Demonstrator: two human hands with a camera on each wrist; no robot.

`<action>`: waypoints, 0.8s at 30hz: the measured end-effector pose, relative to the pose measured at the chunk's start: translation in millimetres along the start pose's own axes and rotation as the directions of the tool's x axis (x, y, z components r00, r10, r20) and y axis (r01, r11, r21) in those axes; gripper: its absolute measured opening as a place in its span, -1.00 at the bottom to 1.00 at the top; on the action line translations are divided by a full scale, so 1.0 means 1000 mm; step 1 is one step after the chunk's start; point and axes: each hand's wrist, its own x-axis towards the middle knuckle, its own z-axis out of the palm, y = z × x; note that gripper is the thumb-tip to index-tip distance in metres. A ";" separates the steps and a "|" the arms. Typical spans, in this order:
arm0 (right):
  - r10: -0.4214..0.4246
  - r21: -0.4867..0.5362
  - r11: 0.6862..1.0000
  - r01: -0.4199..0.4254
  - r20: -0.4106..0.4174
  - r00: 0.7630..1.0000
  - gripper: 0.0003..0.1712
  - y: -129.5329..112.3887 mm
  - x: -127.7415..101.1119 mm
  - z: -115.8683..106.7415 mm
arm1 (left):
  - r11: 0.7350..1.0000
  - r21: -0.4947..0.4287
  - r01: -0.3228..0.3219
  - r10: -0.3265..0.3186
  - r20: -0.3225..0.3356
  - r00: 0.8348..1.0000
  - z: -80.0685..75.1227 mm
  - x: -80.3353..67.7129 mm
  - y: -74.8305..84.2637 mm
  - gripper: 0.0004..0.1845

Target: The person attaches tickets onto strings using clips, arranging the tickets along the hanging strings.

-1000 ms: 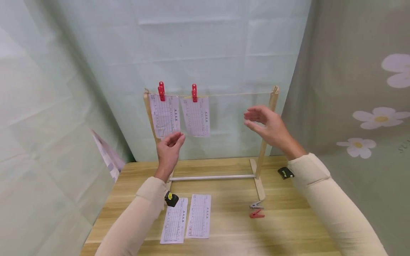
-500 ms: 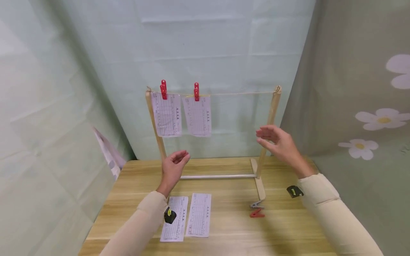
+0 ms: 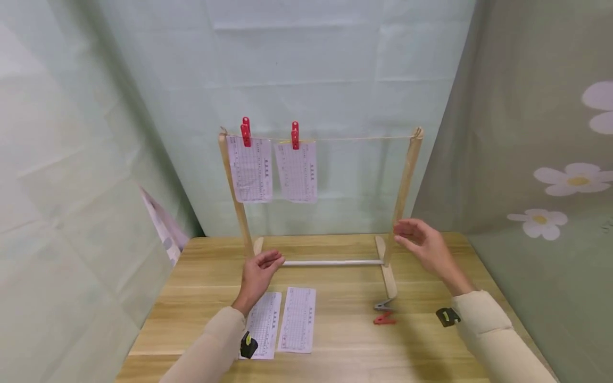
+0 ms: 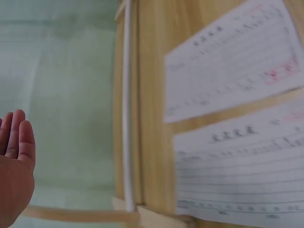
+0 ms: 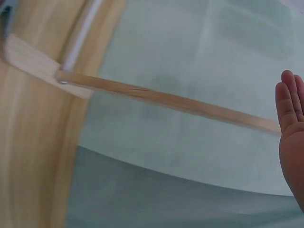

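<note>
Sinking lower are the left hand (image 3: 257, 277), left of centre beneath paper slips (image 3: 297, 173) hanging upper centre-left, and the right hand (image 3: 425, 249), right of centre, both holding nothing, fingers together, ideally staying clear of the line (image 3: 359, 139), while cloth walls (image 3: 345, 53) are enclosing the wooden surface (image 3: 345, 340) at bottom.

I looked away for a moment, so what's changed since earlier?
The left hand moved down, away from the hanging papers; the right hand down and slightly right. Neither gripped or released anything. The hanging papers, table papers, clips and rack stayed put.
</note>
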 end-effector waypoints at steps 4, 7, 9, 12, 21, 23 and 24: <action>0.068 -0.018 0.997 -0.069 -0.003 0.998 -0.62 0.012 -0.015 0.002 | 0.999 0.023 0.041 -0.041 -0.008 0.999 -0.006 -0.006 -0.011 -0.65; 0.115 -0.022 0.993 -0.115 0.004 0.993 -0.62 0.021 -0.027 0.005 | 0.997 0.042 0.066 -0.066 -0.008 0.998 -0.009 -0.011 -0.017 -0.65; 0.129 -0.022 0.991 -0.128 0.009 0.992 -0.63 0.027 -0.035 0.007 | 0.996 0.059 0.068 -0.068 -0.001 0.998 -0.009 -0.015 -0.022 -0.66; 0.119 -0.015 0.993 -0.119 0.007 0.993 -0.64 0.036 -0.045 0.010 | 0.996 0.076 0.049 -0.050 0.017 0.999 -0.008 -0.018 -0.031 -0.67; 0.179 0.016 0.984 -0.180 0.046 0.983 -0.66 0.067 -0.076 0.022 | 0.989 0.148 -0.006 -0.002 0.053 0.999 0.005 -0.018 -0.061 -0.67; 0.199 0.019 0.980 -0.200 0.056 0.978 -0.66 0.074 -0.082 0.026 | 0.988 0.153 -0.011 0.001 0.068 0.998 0.008 -0.018 -0.064 -0.65; 0.208 0.017 0.978 -0.209 0.060 0.976 -0.66 0.078 -0.084 0.028 | 0.988 0.153 -0.016 0.004 0.077 0.997 0.009 -0.018 -0.065 -0.63</action>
